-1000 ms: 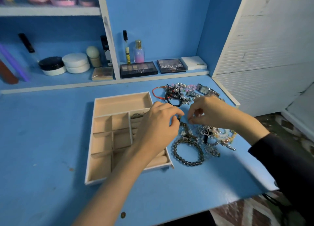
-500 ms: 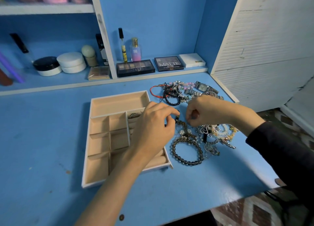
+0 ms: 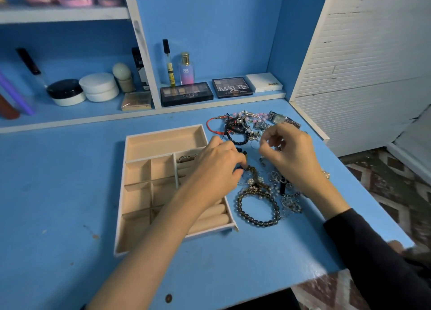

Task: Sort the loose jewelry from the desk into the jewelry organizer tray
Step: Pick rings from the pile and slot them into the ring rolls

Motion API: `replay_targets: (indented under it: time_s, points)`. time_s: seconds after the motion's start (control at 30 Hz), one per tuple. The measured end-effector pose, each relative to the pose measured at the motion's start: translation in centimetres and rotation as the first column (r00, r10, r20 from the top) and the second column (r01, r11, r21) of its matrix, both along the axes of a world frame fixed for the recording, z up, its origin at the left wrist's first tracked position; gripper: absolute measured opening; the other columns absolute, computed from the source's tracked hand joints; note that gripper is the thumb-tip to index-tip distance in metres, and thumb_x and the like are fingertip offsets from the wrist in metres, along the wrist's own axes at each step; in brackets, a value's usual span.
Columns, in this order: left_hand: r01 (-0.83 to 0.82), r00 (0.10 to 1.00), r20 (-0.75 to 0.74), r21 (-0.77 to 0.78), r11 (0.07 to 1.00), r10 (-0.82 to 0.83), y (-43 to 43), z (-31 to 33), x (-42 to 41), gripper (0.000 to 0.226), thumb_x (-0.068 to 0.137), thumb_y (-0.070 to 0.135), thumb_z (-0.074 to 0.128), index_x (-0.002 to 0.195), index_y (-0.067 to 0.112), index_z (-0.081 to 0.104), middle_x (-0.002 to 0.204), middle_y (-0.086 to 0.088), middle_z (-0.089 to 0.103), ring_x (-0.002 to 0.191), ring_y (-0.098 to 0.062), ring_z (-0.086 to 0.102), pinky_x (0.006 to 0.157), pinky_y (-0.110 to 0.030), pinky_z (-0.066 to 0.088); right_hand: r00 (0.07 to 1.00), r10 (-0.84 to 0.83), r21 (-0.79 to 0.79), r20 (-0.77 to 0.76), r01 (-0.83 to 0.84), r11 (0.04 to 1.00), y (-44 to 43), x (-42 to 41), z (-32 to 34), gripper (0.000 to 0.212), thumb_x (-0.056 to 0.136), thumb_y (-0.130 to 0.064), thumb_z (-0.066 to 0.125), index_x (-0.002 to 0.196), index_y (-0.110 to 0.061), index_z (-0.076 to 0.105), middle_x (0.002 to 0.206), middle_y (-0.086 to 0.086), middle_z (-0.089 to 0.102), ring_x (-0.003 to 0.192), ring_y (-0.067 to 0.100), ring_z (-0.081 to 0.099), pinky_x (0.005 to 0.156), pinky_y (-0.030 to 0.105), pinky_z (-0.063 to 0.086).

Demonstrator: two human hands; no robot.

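The beige jewelry organizer tray (image 3: 124,177) lies on the blue desk, with one small piece (image 3: 186,158) in a compartment. Right of it is the loose jewelry: a dark beaded bracelet (image 3: 256,218), a tangle of pearl and chain pieces (image 3: 254,183), a red cord bracelet (image 3: 213,125), a black bead bracelet (image 3: 239,142) and a silver watch (image 3: 279,118). My left hand (image 3: 217,167) reaches over the tray's right edge and pinches a small dark piece (image 3: 242,167) at the pile's edge. My right hand (image 3: 289,156) hovers over the pile, its curled fingertips pinching something thin and silvery that is hard to make out.
Behind the desk a low shelf holds eyeshadow palettes (image 3: 186,94), a perfume bottle (image 3: 186,69), a white box (image 3: 264,82) and cream jars (image 3: 99,87). A white slatted panel (image 3: 361,65) bounds the desk's right side. The desk's front edge is near my forearms.
My hands were fingertip to fingertip over the pile; now my right hand has pulled back and away from my left, which stays at the tray's edge.
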State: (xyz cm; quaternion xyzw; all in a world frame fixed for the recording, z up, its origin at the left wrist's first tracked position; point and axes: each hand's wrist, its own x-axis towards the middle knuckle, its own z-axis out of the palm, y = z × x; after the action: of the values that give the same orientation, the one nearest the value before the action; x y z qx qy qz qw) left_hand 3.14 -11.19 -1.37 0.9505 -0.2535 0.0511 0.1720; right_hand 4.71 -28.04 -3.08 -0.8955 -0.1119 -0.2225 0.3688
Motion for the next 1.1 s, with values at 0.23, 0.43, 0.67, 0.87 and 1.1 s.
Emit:
replay_targets:
  time_s: [0.23, 0.43, 0.67, 0.87, 1.1]
  points:
    - [0.019, 0.999, -0.038, 0.039, 0.999, -0.017, 0.0, 0.1, -0.1, 0.023, 0.087, 0.018, 0.049, 0.097, 0.023, 0.069, 0.105, 0.008, 0.05, 0.105, -0.013, 0.033, 0.087, -0.023, 0.028, 0.997, -0.038, 0.184, 0.067, 0.025, 0.983, 0.9, -0.6, -0.8, 0.007, 0.078, -0.015, 0.06, 0.073, -0.012, 0.057, 0.07, 0.005, 0.056, 0.068, 0.016, 0.05, 0.06, 0.019, 0.036]
    - [0.048, 0.997, -0.063, 0.05, 0.998, -0.045, 0.2, 0.6, 0.2, 0.015, 0.09, 0.023, 0.053, 0.097, 0.027, 0.066, 0.098, 0.009, 0.049, 0.1, -0.011, 0.033, 0.082, -0.023, 0.028, 0.996, -0.047, 0.228, 0.077, 0.028, 0.973, 0.7, -0.7, -1.2, 0.006, 0.078, -0.015, 0.06, 0.073, -0.017, 0.056, 0.072, 0.005, 0.058, 0.067, 0.015, 0.05, 0.06, 0.014, 0.035]
    - [0.14, 0.965, -0.223, -0.013, 0.99, -0.139, 0.4, 1.5, 1.3, 0.012, 0.081, 0.027, 0.069, 0.093, 0.024, 0.068, 0.081, 0.012, 0.062, 0.073, 0.004, 0.045, 0.058, -0.006, 0.032, 0.994, -0.058, 0.22, 0.092, 0.037, 0.975, 0.5, -0.6, -1.2, 0.007, 0.078, -0.016, 0.06, 0.074, -0.018, 0.055, 0.071, 0.003, 0.056, 0.067, 0.015, 0.05, 0.06, 0.013, 0.035]
    - [0.17, 0.97, -0.188, 0.077, 0.982, -0.153, 0.3, 1.4, 1.5, 0.005, 0.084, 0.024, 0.066, 0.088, 0.025, 0.069, 0.077, 0.015, 0.058, 0.077, 0.0, 0.045, 0.063, -0.012, 0.031, 0.993, -0.063, 0.224, 0.099, 0.039, 0.974, 0.5, -0.7, -1.2, 0.007, 0.079, -0.016, 0.06, 0.074, -0.018, 0.055, 0.071, 0.004, 0.057, 0.067, 0.014, 0.05, 0.06, 0.013, 0.035]
    - [0.23, 0.968, -0.129, 0.108, 0.967, -0.216, 0.5, 1.1, 1.4, 0.009, 0.09, 0.026, 0.054, 0.092, 0.022, 0.062, 0.08, 0.015, 0.052, 0.082, -0.002, 0.036, 0.067, -0.017, 0.036, 0.989, -0.092, 0.234, 0.116, 0.063, 0.97, 0.4, -0.7, -1.1, 0.005, 0.079, -0.015, 0.06, 0.074, -0.015, 0.057, 0.069, 0.003, 0.056, 0.066, 0.017, 0.05, 0.06, 0.02, 0.039]
